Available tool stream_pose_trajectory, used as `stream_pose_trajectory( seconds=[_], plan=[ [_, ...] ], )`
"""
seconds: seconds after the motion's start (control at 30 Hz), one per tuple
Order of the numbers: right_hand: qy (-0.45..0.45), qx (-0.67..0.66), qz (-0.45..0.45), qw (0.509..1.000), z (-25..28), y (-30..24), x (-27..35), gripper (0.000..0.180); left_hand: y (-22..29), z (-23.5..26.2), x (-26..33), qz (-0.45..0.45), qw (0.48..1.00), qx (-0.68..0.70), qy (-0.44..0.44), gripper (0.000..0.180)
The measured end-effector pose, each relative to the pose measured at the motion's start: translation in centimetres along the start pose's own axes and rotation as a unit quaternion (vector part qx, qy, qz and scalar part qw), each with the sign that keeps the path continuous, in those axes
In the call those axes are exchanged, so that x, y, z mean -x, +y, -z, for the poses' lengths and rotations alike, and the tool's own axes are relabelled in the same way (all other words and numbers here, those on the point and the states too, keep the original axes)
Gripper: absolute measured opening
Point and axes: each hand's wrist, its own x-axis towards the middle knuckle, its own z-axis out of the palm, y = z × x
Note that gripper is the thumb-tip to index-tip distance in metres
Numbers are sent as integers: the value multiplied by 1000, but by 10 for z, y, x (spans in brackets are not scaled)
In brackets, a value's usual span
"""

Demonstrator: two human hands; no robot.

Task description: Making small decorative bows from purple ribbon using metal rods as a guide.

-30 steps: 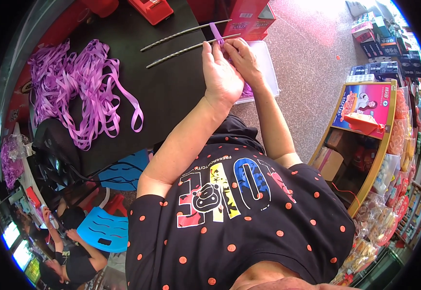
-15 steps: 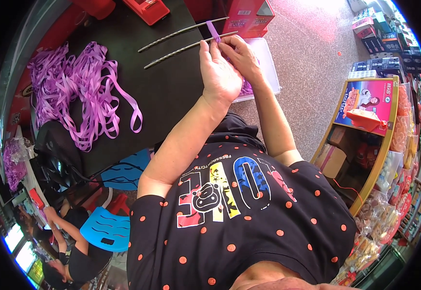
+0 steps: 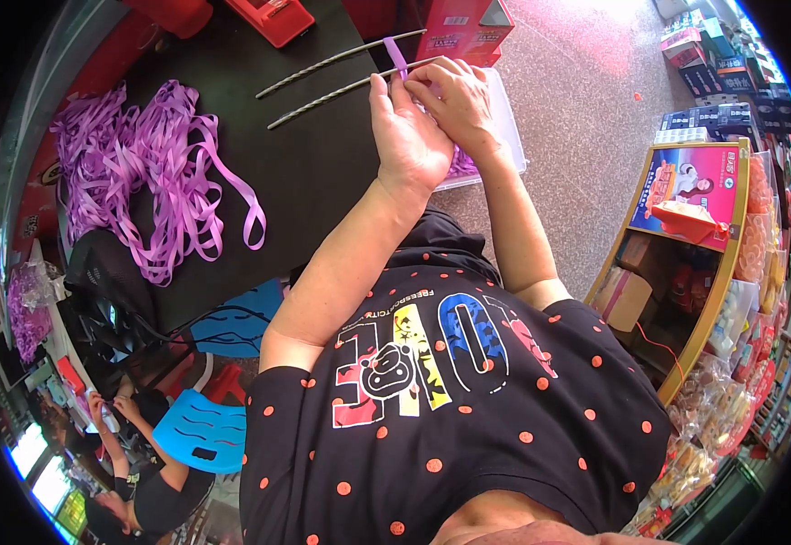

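Two thin twisted metal rods (image 3: 323, 102) stick out side by side over the dark table. A purple ribbon (image 3: 395, 56) runs across both near their right ends. My left hand (image 3: 411, 145) is turned palm up below the rods, its thumb standing apart and its index fingertip at the ribbon's lower end. The other left fingers are mostly behind my right hand (image 3: 459, 102), which is bent over them with thumb and fingers closed in a pinch by the ribbon. What lies between the fingertips is partly hidden.
A heap of purple ribbon (image 3: 150, 173) lies on the black table (image 3: 300, 182). A clear plastic bin (image 3: 509, 136) with more ribbon is beneath my right wrist. Red boxes (image 3: 468, 32) stand behind it. A display cabinet (image 3: 659, 282) is at the right; another person (image 3: 154, 477) sits lower left.
My right hand has turned slightly over the left, its knuckles spreading rightward. Both hands and the rods sit a touch further left in view. The other person's hands have moved.
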Motion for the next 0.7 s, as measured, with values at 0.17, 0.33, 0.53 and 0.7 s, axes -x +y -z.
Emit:
stream_pose_trajectory(
  seconds=[0.17,0.33,0.53,0.7],
  plan=[
    [-9,70,14,997,8,-9,-3,20,1,1,0,9,1000,16,1,56],
    [-17,94,17,995,12,-12,-6,20,3,1,1,2,1000,17,-7,59],
    [-22,46,1,999,15,-13,-8,20,5,-4,3,5,1000,25,-11,63],
    [36,-35,11,999,26,-7,-10,18,1,-7,4,5,998,32,55,71]
  ],
)
